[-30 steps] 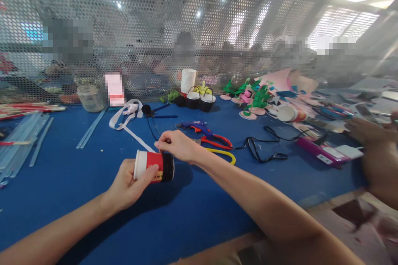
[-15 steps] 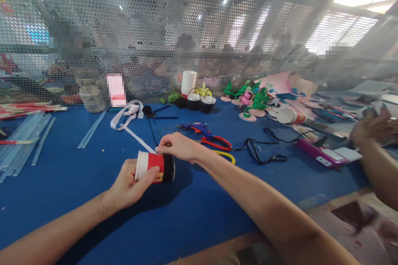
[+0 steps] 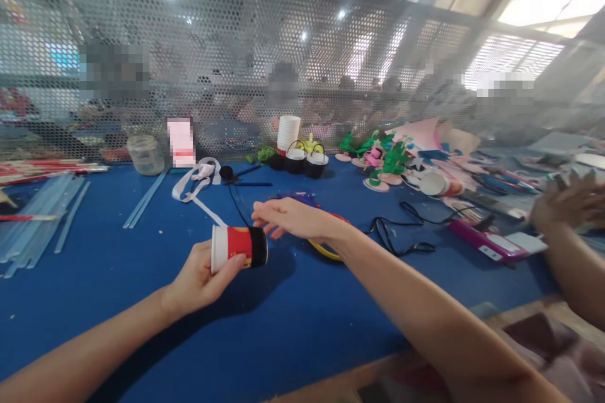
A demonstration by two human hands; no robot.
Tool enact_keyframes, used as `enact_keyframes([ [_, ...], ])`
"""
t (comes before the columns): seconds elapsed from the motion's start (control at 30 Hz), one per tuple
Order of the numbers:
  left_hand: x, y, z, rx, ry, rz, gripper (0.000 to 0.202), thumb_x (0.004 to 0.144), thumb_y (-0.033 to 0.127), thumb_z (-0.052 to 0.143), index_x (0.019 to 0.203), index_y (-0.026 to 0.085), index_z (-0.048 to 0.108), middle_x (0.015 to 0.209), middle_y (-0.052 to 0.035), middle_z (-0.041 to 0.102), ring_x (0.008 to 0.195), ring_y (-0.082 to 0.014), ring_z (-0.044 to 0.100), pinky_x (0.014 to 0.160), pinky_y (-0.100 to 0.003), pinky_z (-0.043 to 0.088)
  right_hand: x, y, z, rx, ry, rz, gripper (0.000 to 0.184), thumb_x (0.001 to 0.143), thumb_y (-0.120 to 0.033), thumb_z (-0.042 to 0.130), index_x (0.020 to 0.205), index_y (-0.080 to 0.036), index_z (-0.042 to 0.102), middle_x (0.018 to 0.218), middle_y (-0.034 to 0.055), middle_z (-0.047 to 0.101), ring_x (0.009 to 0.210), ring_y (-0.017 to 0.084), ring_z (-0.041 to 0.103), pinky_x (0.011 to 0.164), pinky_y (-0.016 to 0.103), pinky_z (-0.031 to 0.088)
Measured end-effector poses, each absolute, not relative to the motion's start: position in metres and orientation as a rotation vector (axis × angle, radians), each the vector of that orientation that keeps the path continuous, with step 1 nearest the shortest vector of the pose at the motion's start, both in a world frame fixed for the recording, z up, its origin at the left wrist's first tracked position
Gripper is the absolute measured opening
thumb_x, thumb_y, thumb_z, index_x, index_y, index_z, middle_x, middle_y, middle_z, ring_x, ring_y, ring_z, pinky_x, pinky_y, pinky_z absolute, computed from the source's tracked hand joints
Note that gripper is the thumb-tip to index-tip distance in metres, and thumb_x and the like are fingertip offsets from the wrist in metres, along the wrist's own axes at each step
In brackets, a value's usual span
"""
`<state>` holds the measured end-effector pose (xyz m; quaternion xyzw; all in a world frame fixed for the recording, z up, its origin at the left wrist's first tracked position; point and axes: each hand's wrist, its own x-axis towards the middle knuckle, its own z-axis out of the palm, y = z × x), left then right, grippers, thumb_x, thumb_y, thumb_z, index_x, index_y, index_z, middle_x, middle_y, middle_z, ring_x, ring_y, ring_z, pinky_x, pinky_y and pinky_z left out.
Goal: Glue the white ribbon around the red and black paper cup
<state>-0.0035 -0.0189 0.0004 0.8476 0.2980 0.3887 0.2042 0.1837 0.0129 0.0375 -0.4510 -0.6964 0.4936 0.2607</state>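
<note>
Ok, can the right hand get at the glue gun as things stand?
Probably yes: the right hand looks empty, and the glue gun lies just beyond it, partly hidden, with nothing seen between them.

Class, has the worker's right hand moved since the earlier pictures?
Yes. Against the blue glue gun, the right hand has moved rightward and slightly forward, now hiding much of the gun.

The left hand (image 3: 199, 278) holds a paper cup (image 3: 239, 242) sideways, the right hand (image 3: 299, 217) near its black band (image 3: 258, 245).
</note>
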Motion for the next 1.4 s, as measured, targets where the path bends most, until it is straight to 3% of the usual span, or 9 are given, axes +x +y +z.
enact_keyframes([
  [0.1, -0.004, -0.017, 0.000, 2.390, 0.856, 1.030, 0.017, 0.073, 0.017, 0.045, 0.059, 0.014, 0.054, 0.053, 0.0017, 0.048, 0.046, -0.0074, 0.041, 0.047, -0.018, 0.034, 0.191, 0.003, 0.032, -1.065, -1.882, 1.575, 0.039, 0.074, -0.045, 0.044, 0.094, -0.012, 0.053, 0.089, 0.0079, 0.058, 0.072, 0.012, 0.056, 0.062, 0.026, 0.047],
  [0.23, -0.004, -0.016, 0.003, 2.299, 0.821, 0.925, 0.015, 0.072, 0.021, 0.048, 0.065, 0.013, 0.059, 0.059, -0.0008, 0.054, 0.052, -0.0088, 0.045, 0.052, -0.019, 0.037, 0.191, -0.004, 0.019, -1.047, -1.787, 1.558, 0.037, 0.071, -0.034, 0.053, 0.100, -0.011, 0.050, 0.081, 0.0054, 0.058, 0.068, 0.011, 0.056, 0.063, 0.027, 0.048],
  [0.4, -0.001, -0.011, 0.005, 1.533, 0.954, 0.830, 0.022, 0.068, 0.033, 0.055, 0.073, 0.012, 0.061, 0.063, -0.0016, 0.059, 0.054, -0.0090, 0.049, 0.052, -0.019, 0.039, 0.187, -0.008, 0.008, -1.103, -1.867, 1.202, 0.044, 0.064, -0.028, 0.060, 0.103, -0.013, 0.048, 0.095, 0.0075, 0.056, 0.079, 0.014, 0.054, 0.072, 0.030, 0.045],
  [0.6, 0.002, -0.006, 0.003, 1.112, 0.974, 0.829, 0.029, 0.063, 0.038, 0.059, 0.062, 0.009, 0.058, 0.051, -0.0001, 0.054, 0.044, -0.0065, 0.045, 0.042, -0.017, 0.032, 0.178, -0.018, 0.004, -1.036, -2.029, 0.800, 0.046, 0.064, -0.027, 0.060, 0.106, -0.018, 0.046, 0.106, 0.0083, 0.051, 0.093, 0.017, 0.050, 0.081, 0.034, 0.040],
  [0.8, 0.003, -0.011, -0.001, 1.338, 1.013, 0.814, 0.029, 0.065, 0.039, 0.055, 0.058, 0.011, 0.054, 0.048, 0.0037, 0.047, 0.044, -0.0054, 0.038, 0.042, -0.017, 0.028, 0.176, -0.018, 0.003, -0.912, -2.075, 0.739, 0.031, 0.080, -0.029, 0.038, 0.106, -0.014, 0.048, 0.114, 0.0123, 0.047, 0.108, 0.016, 0.040, 0.092, 0.034, 0.031],
  [0.97, 0.006, -0.017, 0.001, 1.595, 0.973, 0.726, 0.031, 0.069, 0.038, 0.050, 0.050, 0.013, 0.045, 0.046, 0.0059, 0.034, 0.044, -0.0050, 0.027, 0.041, -0.019, 0.023, 0.171, -0.025, 0.005, -0.845, -2.036, 0.863, 0.035, 0.086, -0.031, 0.024, 0.103, -0.020, 0.051, 0.115, 0.0063, 0.046, 0.109, 0.014, 0.039, 0.094, 0.033, 0.029],
  [1.27, 0.006, -0.019, -0.004, 1.688, 0.973, 0.687, 0.034, 0.071, 0.039, 0.046, 0.048, 0.015, 0.039, 0.046, 0.0062, 0.030, 0.044, -0.0052, 0.023, 0.040, -0.019, 0.019, 0.169, -0.023, 0.001, -0.928, -1.738, 0.968, 0.038, 0.084, -0.041, 0.024, 0.096, -0.017, 0.052, 0.101, 0.0068, 0.054, 0.096, 0.014, 0.049, 0.086, 0.031, 0.037],
  [1.4, 0.007, -0.019, -0.003, 1.696, 0.963, 0.650, 0.034, 0.072, 0.039, 0.045, 0.048, 0.015, 0.040, 0.046, 0.0063, 0.030, 0.044, -0.0055, 0.022, 0.040, -0.019, 0.019, 0.169, -0.024, 0.001, -0.792, -1.766, 1.111, 0.040, 0.084, -0.042, 0.024, 0.102, -0.016, 0.048, 0.102, 0.0081, 0.053, 0.096, 0.015, 0.050, 0.085, 0.031, 0.038],
])
